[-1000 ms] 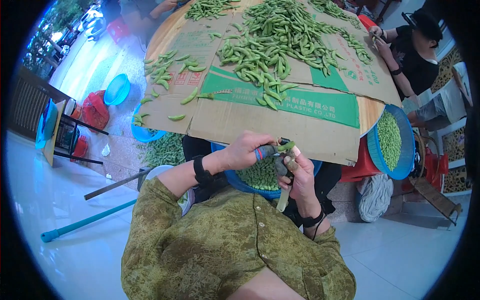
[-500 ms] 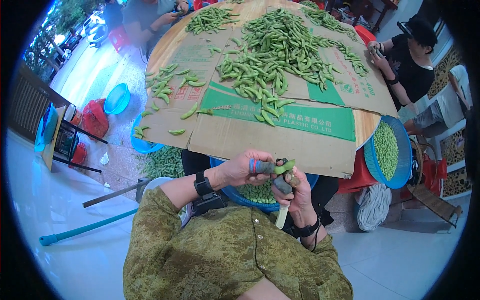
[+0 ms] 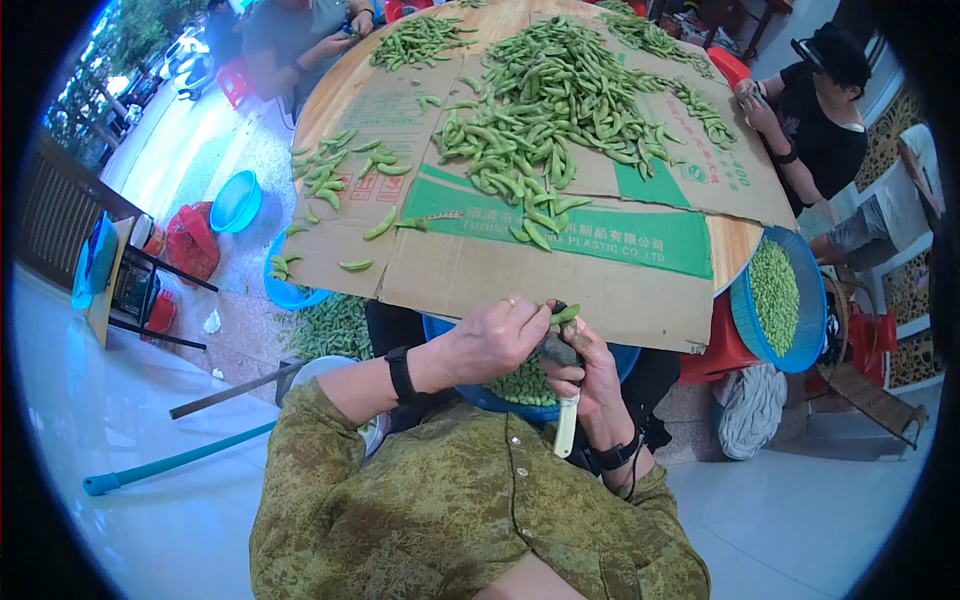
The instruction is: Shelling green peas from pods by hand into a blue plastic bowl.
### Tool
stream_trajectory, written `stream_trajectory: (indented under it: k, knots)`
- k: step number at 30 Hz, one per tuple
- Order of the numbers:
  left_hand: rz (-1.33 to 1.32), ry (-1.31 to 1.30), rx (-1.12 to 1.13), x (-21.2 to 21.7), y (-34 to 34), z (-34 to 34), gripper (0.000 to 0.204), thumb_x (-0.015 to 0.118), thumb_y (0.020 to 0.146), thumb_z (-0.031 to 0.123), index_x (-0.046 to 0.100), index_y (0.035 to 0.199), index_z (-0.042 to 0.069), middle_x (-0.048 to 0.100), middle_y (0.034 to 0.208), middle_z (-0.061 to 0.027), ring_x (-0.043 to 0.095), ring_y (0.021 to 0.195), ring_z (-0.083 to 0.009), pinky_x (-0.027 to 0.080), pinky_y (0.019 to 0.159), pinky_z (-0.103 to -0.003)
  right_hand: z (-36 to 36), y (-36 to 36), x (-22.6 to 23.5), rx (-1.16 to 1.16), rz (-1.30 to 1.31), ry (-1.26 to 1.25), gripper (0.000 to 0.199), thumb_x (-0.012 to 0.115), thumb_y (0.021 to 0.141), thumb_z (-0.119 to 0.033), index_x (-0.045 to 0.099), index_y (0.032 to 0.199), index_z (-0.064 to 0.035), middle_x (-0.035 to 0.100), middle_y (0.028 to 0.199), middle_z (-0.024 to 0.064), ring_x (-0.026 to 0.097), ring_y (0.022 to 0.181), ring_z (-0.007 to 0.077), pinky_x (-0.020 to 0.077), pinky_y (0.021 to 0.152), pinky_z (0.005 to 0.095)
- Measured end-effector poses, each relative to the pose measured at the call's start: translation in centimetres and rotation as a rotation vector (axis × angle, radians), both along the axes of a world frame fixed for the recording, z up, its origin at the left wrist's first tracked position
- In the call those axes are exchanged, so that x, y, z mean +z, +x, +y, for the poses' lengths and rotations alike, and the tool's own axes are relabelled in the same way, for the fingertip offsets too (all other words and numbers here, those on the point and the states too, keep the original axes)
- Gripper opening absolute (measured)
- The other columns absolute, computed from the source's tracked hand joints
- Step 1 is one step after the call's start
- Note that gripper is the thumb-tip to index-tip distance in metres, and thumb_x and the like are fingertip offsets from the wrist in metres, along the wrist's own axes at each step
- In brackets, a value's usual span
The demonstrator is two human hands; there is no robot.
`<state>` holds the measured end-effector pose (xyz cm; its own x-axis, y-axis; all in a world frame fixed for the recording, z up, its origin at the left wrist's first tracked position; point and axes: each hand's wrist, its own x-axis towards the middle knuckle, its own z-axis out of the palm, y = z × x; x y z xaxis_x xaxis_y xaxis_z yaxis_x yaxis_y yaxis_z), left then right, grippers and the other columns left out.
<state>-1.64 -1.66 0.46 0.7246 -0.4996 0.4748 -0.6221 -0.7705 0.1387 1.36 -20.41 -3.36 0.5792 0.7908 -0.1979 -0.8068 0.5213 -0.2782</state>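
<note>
My left hand [image 3: 495, 345] is closed, its fingertips pinched at one end of a green bean pod [image 3: 566, 315]. Its thumb is mostly hidden behind the turned knuckles. My right hand [image 3: 592, 375], with dark covers on some fingers, grips a small knife whose pale handle [image 3: 566, 428] points down toward me. The blade cannot be made out among the fingers. Both hands meet just past the table's near edge, above a blue basin [image 3: 540, 412] of shelled green beans [image 3: 522, 384]. A large heap of pods [image 3: 560, 100] lies on the cardboard [image 3: 540, 290] covering the table.
Loose pods [image 3: 325, 180] lie at the table's left. A blue basket [image 3: 815, 330] of shelled beans stands at the right on a red stool [image 3: 725, 350]. Pods cover the floor [image 3: 330, 325] at the left. Two people [image 3: 825, 120] [image 3: 300, 45] sit across the table.
My left hand has rolled over so its back faces up, hiding the wrapped thumb. The pod now shows less between my hands. The knife handle has shifted slightly.
</note>
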Motion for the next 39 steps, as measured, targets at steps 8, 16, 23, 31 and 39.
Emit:
stream_trajectory:
  k: [8, 16, 23, 31, 39]
  knots:
    - [0.177, -0.627, -0.026, -2.4, 0.7, -0.7, 0.027, 0.06, 0.08, 0.004, 0.061, 0.107, 0.0, 0.059, 0.073, -0.013, 0.057, 0.061, -0.0223, 0.046, 0.055, -0.032, 0.5, -0.7, 1.1, -0.1, -0.17, -0.101, 0.034, 0.049, 0.095, -0.014, 0.048, 0.129, -0.0089, 0.054, 0.08, 0.0026, 0.032, 0.044, 0.0044, 0.0289, 0.036, 0.0191]
    - [1.214, -1.389, 0.143, -1.1, -0.3, -0.7, 0.019, 0.05, 0.094, 0.013, 0.066, 0.099, 0.004, 0.06, 0.072, 0.0018, 0.048, 0.058, -0.001, 0.034, 0.049, -0.015, 0.5, -1.4, 0.0, -0.286, -0.364, -0.433, 0.03, 0.051, 0.093, -0.01, 0.053, 0.123, -0.004, 0.059, 0.078, 0.0022, 0.036, 0.044, 0.0038, 0.0306, 0.038, 0.019]
    - [0.69, -0.854, 0.106, -0.5, -1.4, -1.6, 0.02, 0.051, 0.087, 0.005, 0.06, 0.104, -0.001, 0.063, 0.076, -0.0062, 0.058, 0.066, -0.0134, 0.047, 0.06, -0.027, 0.6, -0.7, -0.1, -0.622, -1.147, -1.034, 0.038, 0.067, 0.081, -0.004, 0.053, 0.116, 0.0025, 0.057, 0.076, 0.0028, 0.049, 0.058, 0.0093, 0.0435, 0.054, 0.0251]
    - [0.551, -0.666, 0.055, -1.1, -2.8, -1.4, 0.032, 0.05, 0.08, -0.003, 0.057, 0.111, -0.002, 0.062, 0.088, -0.0207, 0.063, 0.079, -0.0338, 0.049, 0.068, -0.036, -0.3, -0.1, 0.3, -0.478, -1.5, -1.165, 0.041, 0.072, 0.068, 0.0, 0.052, 0.104, 0.0036, 0.056, 0.085, 0.0151, 0.059, 0.071, 0.0254, 0.0476, 0.061, 0.0306]
    - [0.529, -0.671, 0.021, -1.7, -3.7, -0.8, 0.033, 0.052, 0.077, -0.005, 0.056, 0.11, -0.002, 0.062, 0.096, -0.0227, 0.062, 0.087, -0.0385, 0.05, 0.073, -0.038, 0.4, -0.5, 0.5, -0.472, -1.675, -0.954, 0.04, 0.065, 0.066, 0.004, 0.05, 0.103, 0.0037, 0.054, 0.085, 0.0179, 0.058, 0.073, 0.0332, 0.0481, 0.064, 0.0369]
